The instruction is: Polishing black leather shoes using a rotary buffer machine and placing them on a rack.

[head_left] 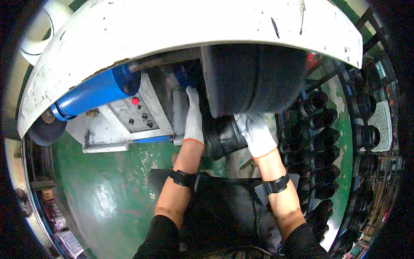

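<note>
A black boot (222,137) lies under a large dark wheel (254,82), its shaft toward me and its far end lost in shadow. My right hand (255,131), in a white glove smudged grey, is closed round the boot's right side, close below the wheel. On the boot's left side is my left hand (193,110), also in a white glove. Its fingers are partly hidden in the dark, but it seems to grip the far part of the boot. The wheel's surface is blurred, and whether the boot touches it is hidden.
A white machine hood (207,21) overhangs the wheel. To the left are a blue cylinder (97,93), a control panel with a red button (135,101), and a smaller dark wheel (48,129). Racks of black boots (325,140) stand on the right, beside a white basket (382,125).
</note>
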